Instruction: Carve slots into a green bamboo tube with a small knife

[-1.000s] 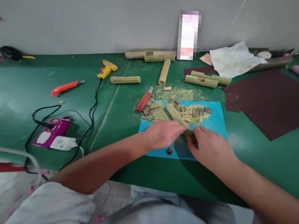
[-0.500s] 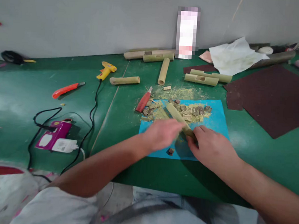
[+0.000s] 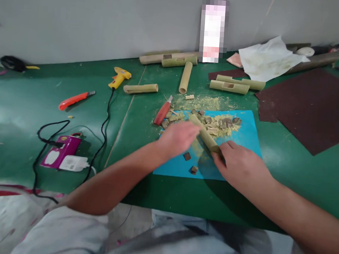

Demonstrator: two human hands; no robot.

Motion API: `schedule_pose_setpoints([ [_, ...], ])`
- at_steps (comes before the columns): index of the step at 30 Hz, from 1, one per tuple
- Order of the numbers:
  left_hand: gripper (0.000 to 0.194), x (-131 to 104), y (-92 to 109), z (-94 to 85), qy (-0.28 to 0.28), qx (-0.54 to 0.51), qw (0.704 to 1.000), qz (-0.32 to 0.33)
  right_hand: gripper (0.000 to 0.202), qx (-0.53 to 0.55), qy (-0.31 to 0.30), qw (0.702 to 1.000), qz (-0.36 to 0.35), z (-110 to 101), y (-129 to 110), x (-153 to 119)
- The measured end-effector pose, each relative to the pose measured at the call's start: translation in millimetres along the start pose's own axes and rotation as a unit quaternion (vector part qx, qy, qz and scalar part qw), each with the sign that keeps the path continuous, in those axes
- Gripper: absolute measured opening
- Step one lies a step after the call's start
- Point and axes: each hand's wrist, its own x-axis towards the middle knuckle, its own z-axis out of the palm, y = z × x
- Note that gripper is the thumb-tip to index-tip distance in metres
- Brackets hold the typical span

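Note:
A pale bamboo tube (image 3: 205, 134) lies slantwise over a blue sheet (image 3: 167, 166). At its near end, my right hand (image 3: 242, 162) is closed round it. My left hand (image 3: 178, 139) is closed against the tube's far part, its fingers bunched and slightly blurred; what they pinch, if anything, is hidden. Bamboo chips (image 3: 226, 123) and shavings are scattered behind the tube, and a small dark chip (image 3: 194, 170) lies near the sheet's front edge. Beyond my left hand is a red-handled knife (image 3: 162, 112).
Left stand an orange utility knife (image 3: 75, 100), a yellow glue gun (image 3: 121, 77) with its black cord, and a purple power strip (image 3: 59, 151). Several bamboo tubes (image 3: 185, 78) lie at the back. Dark brown sheets (image 3: 311, 112) and a white cloth (image 3: 273, 58) are on the right.
My left hand has shifted along the tube towards its far end, to the left and away from me. A second dark chip now shows on the blue sheet. My right hand keeps its hold.

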Motion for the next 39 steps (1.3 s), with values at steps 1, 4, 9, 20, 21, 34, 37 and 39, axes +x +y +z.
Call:
schedule_pose_setpoints([
  [1,0.032,0.0,-0.3,0.4,-0.033,-0.015,0.999,0.027,0.025,0.001,-0.001,1.000,-0.005,0.0,-0.2,-0.1],
  [4,0.033,2.4,-1.1,-0.9,-0.054,-0.029,0.998,0.031,0.024,-0.001,0.003,1.000,-0.003,0.1,-1.3,-0.5],
  [9,0.032,5.5,-0.6,-3.6,-0.009,-0.004,0.999,-0.031,0.023,-0.008,0.028,1.000,0.001,-0.5,-2.0,-2.7],
  [20,0.029,7.3,-5.5,0.7,0.030,0.005,0.999,-0.028,0.018,-0.015,-0.001,0.999,0.034,-4.1,-2.3,-0.1],
  [21,0.029,5.8,-0.9,1.7,-0.003,-0.012,1.000,-0.008,0.017,-0.014,-0.010,0.999,0.036,-5.3,-3.0,0.6],
  [34,0.030,3.3,-8.2,0.4,-0.017,-0.002,1.000,0.006,0.016,-0.018,-0.027,0.999,0.043,-10.2,-4.7,0.4],
  [37,0.030,6.7,-15.1,-1.6,0.043,0.014,0.997,-0.065,0.017,-0.017,-0.011,0.999,0.040,-9.5,-4.0,-0.3],
  [39,0.030,6.7,-15.1,-1.0,-0.011,0.001,1.000,-0.011,0.015,-0.012,-0.014,0.999,0.028,-9.5,-4.2,0.0],
])
